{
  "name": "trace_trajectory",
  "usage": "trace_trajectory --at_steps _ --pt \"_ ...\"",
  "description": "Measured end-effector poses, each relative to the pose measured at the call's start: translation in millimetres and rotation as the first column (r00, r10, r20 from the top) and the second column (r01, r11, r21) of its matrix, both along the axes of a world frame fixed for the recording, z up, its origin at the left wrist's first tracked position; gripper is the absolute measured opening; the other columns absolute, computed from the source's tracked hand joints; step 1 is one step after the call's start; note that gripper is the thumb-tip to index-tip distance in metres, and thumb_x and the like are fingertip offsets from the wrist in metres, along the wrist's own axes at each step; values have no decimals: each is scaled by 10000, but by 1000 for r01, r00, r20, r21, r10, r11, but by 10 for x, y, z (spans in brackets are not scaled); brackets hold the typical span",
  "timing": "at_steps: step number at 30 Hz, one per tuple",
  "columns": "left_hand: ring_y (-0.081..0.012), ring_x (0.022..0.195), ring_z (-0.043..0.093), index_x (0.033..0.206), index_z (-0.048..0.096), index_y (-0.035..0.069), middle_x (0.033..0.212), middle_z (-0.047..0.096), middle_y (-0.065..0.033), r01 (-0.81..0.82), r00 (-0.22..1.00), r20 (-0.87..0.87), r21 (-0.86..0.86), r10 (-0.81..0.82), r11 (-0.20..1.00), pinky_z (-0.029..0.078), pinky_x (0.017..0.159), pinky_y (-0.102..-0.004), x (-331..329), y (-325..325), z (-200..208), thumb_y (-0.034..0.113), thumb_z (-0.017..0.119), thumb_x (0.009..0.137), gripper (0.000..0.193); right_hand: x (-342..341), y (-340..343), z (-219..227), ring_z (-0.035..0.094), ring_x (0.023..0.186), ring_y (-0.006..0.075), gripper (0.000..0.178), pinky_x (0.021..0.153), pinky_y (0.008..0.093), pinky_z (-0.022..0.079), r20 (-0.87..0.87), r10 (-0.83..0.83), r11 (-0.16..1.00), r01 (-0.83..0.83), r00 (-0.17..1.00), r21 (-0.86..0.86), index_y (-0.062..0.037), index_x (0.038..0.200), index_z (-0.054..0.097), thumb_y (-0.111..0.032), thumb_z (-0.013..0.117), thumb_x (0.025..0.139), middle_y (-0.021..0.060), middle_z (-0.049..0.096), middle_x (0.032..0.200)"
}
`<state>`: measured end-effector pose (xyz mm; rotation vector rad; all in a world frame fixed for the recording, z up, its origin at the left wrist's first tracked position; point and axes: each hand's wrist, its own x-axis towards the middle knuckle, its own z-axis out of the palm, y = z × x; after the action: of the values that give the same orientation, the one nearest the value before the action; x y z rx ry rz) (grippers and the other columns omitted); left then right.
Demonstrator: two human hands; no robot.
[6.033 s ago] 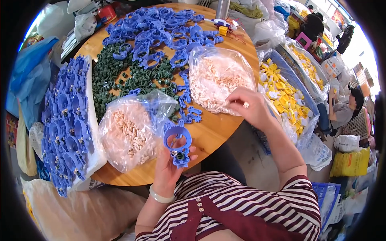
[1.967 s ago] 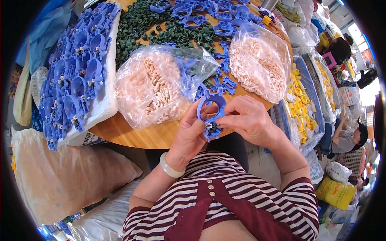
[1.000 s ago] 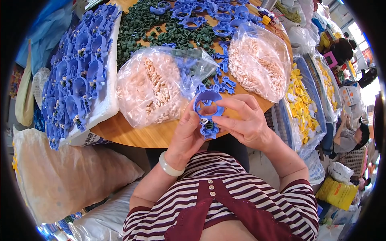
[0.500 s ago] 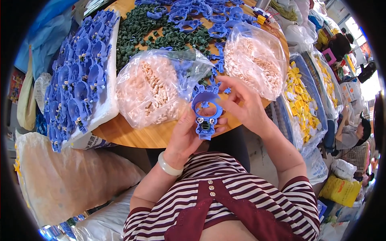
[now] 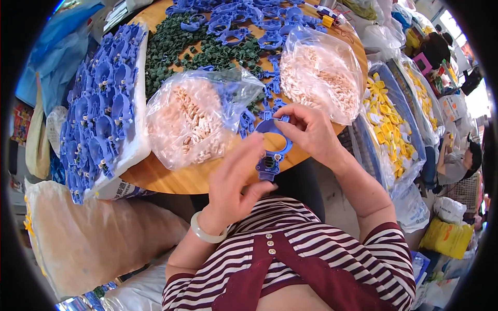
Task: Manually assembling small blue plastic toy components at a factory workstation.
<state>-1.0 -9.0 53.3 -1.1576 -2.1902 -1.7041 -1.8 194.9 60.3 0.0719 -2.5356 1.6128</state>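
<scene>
Little of the round wooden surface (image 5: 171,179) is bare — only a strip at the near edge, below the clear bag of pale pieces (image 5: 189,124). A second bag (image 5: 321,72) blocks the right, a white tray of blue parts (image 5: 101,109) the left, and loose green pieces (image 5: 192,46) fill the middle.

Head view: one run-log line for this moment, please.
left hand: holds blue part | right hand: pinches its ring | near: bag of pale pieces | table: round, wood
</scene>
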Motion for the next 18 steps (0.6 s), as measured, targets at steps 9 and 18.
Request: trace_trajectory --at_steps 9,18 --pt "-330 1108 538 1140 549 -8 1146 571 -182 79 871 -447 -283 -204 956 427 938 -408 -33 104 -59 29 689 678 485 37 118 -73 384 542 -20 119 476 155 299 19 22 999 -21 1000 -36 -17 906 621 -92 630 815 -77 480 619" --pt "-285 1007 588 1163 520 -27 1103 585 -158 -27 989 148 16 24 1000 470 858 -338 114 184 -141 13 485 890 278 125 266 -93 446 537 2 184 463 163 336 354 177 944 -56 918 -326 -23 939 617 -176 628 837 -46 543 646"
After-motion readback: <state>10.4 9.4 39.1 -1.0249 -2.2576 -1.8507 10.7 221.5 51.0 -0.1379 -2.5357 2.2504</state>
